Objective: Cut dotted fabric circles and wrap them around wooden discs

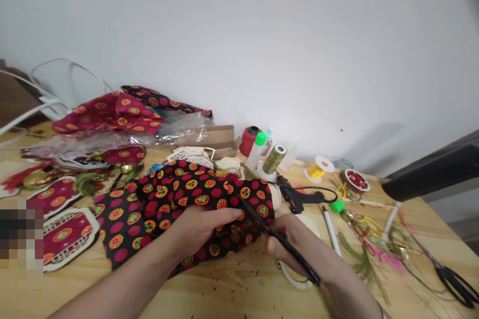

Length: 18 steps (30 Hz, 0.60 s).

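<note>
Apparently we're cutting: the patterned cloth (164, 194) lies near-centre on the table (209, 291), our left hand (202, 227) holding it, the scissors (279, 238) over its right part gripped by our right hand (294, 233). The next snip calls for taut fabric.

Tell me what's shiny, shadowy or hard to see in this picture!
Head view: glare sparkles on the clear plastic; head view: soft shadows fall on the wall near the black tube; head view: the scissors' dark blades blend into the black cloth; head view: blocky squares hide part of the left edge.
</note>
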Motion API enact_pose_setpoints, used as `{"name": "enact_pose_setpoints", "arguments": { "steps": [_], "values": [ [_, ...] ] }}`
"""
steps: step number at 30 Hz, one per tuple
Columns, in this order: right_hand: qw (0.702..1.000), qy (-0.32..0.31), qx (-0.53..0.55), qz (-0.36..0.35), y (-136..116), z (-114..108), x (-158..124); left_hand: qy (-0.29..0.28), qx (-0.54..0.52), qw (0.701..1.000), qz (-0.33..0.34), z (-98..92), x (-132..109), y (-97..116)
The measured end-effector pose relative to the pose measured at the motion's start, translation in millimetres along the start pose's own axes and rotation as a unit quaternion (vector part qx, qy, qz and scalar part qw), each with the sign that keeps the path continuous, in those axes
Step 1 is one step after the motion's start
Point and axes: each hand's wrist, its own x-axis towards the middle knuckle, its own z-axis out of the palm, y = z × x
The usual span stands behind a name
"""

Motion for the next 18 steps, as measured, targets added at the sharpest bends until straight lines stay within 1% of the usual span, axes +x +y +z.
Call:
{"name": "enact_pose_setpoints", "arguments": {
  "steps": [2,5,11,16,18],
  "values": [
    [1.0,-0.005,0.005,-0.002,-2.9,-0.7,-0.5,-0.013,0.012,1.0,0.01,-0.3,0.4,-1.1],
    [1.0,0.004,0.0,0.002,-5.9,-1.4,-1.2,-0.014,0.017,1.0,0.016,-0.1,0.4,-1.5],
    [0.998,0.012,-0.035,0.048,-10.1,-2.6,-2.5,-0.017,0.023,0.999,0.018,2.1,-0.7,1.3],
    [0.998,0.018,-0.036,0.056,-10.2,-3.1,-4.0,-0.012,0.017,1.0,0.011,5.6,-3.4,4.2],
    [0.997,0.015,-0.038,0.067,-10.3,-3.4,-4.6,-0.001,0.004,1.0,-0.005,7.0,-4.4,4.8]
  ]
}}
